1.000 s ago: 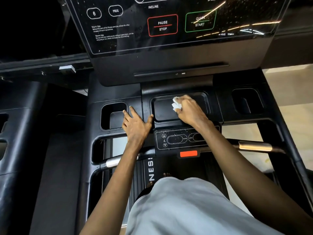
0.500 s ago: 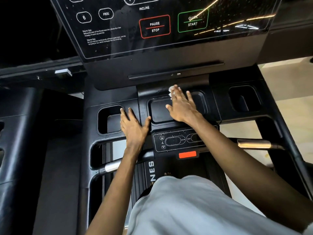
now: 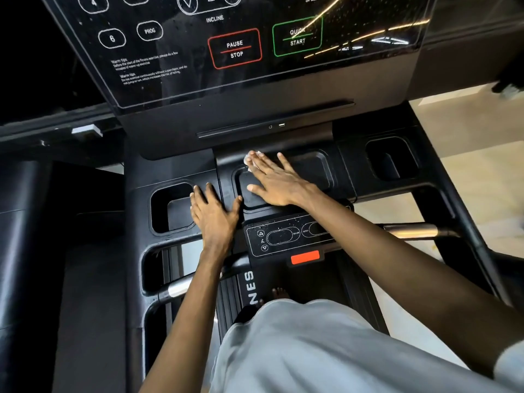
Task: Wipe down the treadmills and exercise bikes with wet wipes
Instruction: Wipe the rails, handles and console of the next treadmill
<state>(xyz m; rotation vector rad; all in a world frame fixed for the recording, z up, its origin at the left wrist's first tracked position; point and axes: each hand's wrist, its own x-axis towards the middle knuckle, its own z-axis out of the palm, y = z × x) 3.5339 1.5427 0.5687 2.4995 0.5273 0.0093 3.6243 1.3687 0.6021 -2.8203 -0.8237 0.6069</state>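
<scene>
On the far left rim of the treadmill's (image 3: pixel 173 171) centre tray (image 3: pixel 312 168), a white wet wipe (image 3: pixel 250 162) lies pressed under the right hand (image 3: pixel 279 180). Only a small crumpled edge of it shows past the fingertips; the rest is covered, so its size and fold cannot be told. The right hand lies flat, fingers straight and slightly spread, palm over the tray. The left hand (image 3: pixel 214 212) also rests flat with fingers extended on the black plastic between the tray and the left cup holder (image 3: pixel 170 207), holding nothing. The glossy display panel (image 3: pixel 235 49) is speckled and carries streaks of reflected light; its top is cut off by the frame. The right forearm crosses the small control panel (image 3: pixel 279 236), hiding its right part. The belt lettering below is only partly readable.
</scene>
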